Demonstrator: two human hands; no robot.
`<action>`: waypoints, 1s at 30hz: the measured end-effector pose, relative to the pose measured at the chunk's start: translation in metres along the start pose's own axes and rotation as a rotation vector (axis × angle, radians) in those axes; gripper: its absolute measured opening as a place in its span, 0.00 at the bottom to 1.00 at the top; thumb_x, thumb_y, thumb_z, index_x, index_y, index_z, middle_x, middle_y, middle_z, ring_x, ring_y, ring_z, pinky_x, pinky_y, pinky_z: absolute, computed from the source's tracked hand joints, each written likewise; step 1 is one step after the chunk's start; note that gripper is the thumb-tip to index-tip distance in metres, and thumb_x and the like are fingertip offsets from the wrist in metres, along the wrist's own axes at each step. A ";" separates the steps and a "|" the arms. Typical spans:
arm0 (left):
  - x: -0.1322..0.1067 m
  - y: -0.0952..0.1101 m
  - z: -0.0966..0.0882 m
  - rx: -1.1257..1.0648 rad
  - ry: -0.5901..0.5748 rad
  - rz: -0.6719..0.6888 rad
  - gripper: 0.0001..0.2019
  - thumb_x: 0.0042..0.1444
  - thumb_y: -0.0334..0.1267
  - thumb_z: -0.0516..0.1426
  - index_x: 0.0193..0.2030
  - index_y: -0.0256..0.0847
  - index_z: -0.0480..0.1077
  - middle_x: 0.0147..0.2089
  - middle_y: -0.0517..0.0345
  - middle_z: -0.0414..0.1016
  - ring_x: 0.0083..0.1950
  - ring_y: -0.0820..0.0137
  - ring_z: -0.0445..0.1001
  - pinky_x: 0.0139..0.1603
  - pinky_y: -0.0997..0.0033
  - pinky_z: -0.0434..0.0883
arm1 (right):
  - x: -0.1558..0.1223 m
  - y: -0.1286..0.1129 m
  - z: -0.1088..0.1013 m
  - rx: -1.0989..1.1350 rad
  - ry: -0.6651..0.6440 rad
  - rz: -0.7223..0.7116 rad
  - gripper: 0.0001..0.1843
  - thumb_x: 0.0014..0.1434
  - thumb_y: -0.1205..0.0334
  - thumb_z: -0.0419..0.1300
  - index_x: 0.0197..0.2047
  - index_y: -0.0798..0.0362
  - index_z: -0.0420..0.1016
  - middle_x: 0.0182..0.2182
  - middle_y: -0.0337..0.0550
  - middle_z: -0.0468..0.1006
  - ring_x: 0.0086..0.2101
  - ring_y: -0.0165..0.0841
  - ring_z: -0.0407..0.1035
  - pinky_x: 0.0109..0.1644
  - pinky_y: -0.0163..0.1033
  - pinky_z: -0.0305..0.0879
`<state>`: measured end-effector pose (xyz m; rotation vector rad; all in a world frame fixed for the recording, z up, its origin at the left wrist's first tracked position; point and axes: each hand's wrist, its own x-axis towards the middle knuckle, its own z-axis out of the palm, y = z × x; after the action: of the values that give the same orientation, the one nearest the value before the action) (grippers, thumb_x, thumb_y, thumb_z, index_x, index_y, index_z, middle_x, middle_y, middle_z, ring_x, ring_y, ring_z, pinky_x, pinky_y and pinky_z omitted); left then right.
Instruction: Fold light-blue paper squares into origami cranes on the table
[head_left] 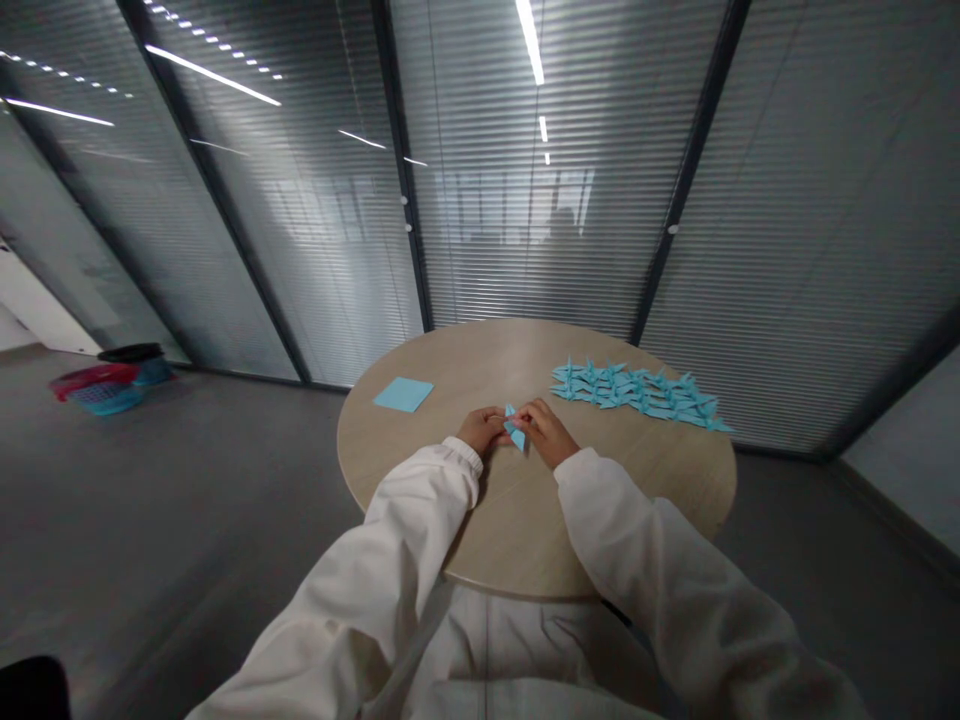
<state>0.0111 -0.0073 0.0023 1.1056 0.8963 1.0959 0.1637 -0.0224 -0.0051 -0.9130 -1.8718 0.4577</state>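
Office, by look: dark-framed glass partition (687,170), slatted blinds (480,120), reflected strip lights (529,40).

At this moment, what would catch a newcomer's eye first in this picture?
Probably the rows of folded light-blue paper shapes, bright against the wood on the far right part of the round table. Next, near the table's middle, the left hand and right hand hold one partly folded blue piece between them. A flat blue sheet lies to the left.

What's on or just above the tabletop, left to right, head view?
Flat blue paper sheet → left hand → small folded blue paper → right hand → rows of folded blue paper figures.
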 end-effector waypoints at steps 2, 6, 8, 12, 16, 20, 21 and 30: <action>-0.001 0.001 0.001 -0.027 0.016 0.002 0.15 0.34 0.35 0.68 0.27 0.32 0.68 0.21 0.59 0.72 0.23 0.74 0.72 0.27 0.75 0.72 | 0.000 0.004 0.004 0.008 0.038 0.025 0.09 0.59 0.57 0.53 0.34 0.52 0.69 0.34 0.43 0.65 0.38 0.33 0.64 0.45 0.40 0.63; -0.003 0.003 0.003 -0.058 0.027 -0.013 0.16 0.35 0.34 0.68 0.30 0.34 0.67 0.24 0.57 0.75 0.25 0.72 0.74 0.30 0.71 0.74 | 0.000 0.011 0.009 0.013 0.105 0.066 0.10 0.59 0.54 0.52 0.33 0.51 0.68 0.34 0.43 0.66 0.38 0.34 0.64 0.47 0.41 0.63; -0.003 0.002 0.004 -0.069 0.030 -0.016 0.16 0.36 0.34 0.67 0.30 0.34 0.66 0.25 0.57 0.76 0.25 0.71 0.75 0.30 0.71 0.74 | 0.000 0.013 0.011 0.022 0.128 0.087 0.11 0.59 0.53 0.51 0.32 0.51 0.66 0.34 0.43 0.67 0.38 0.34 0.64 0.46 0.41 0.63; -0.002 -0.001 0.005 -0.072 0.034 -0.006 0.16 0.38 0.33 0.67 0.30 0.35 0.65 0.25 0.57 0.75 0.26 0.71 0.75 0.31 0.72 0.74 | 0.000 0.016 0.015 0.055 0.146 0.145 0.11 0.58 0.52 0.50 0.33 0.51 0.64 0.32 0.42 0.68 0.36 0.33 0.65 0.42 0.39 0.63; -0.002 -0.003 0.008 -0.105 0.008 0.017 0.16 0.37 0.33 0.67 0.30 0.35 0.64 0.24 0.58 0.75 0.25 0.72 0.75 0.32 0.72 0.74 | -0.001 0.014 0.016 0.022 0.171 0.163 0.09 0.58 0.53 0.50 0.34 0.50 0.62 0.32 0.41 0.68 0.34 0.33 0.65 0.41 0.39 0.63; -0.004 -0.004 0.011 -0.146 -0.030 0.030 0.17 0.35 0.33 0.67 0.29 0.35 0.63 0.25 0.58 0.75 0.27 0.72 0.75 0.35 0.71 0.75 | -0.001 0.008 0.015 -0.053 0.230 0.188 0.08 0.57 0.55 0.49 0.33 0.50 0.60 0.31 0.42 0.68 0.34 0.35 0.65 0.41 0.41 0.62; -0.005 -0.004 0.011 -0.151 -0.037 0.031 0.17 0.35 0.32 0.67 0.29 0.35 0.62 0.25 0.58 0.76 0.28 0.72 0.76 0.36 0.71 0.75 | -0.001 0.007 0.014 -0.061 0.234 0.186 0.07 0.57 0.55 0.49 0.33 0.50 0.60 0.31 0.43 0.68 0.34 0.35 0.65 0.41 0.42 0.62; -0.002 -0.003 0.011 -0.162 -0.062 -0.011 0.08 0.49 0.35 0.59 0.30 0.36 0.63 0.26 0.52 0.76 0.29 0.68 0.77 0.39 0.64 0.75 | 0.000 0.009 0.008 -0.109 0.197 0.131 0.07 0.57 0.56 0.48 0.33 0.51 0.60 0.31 0.43 0.68 0.34 0.36 0.65 0.41 0.42 0.62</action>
<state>0.0216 -0.0123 0.0018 0.9938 0.7509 1.0995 0.1600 -0.0166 -0.0147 -1.1179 -1.6771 0.3339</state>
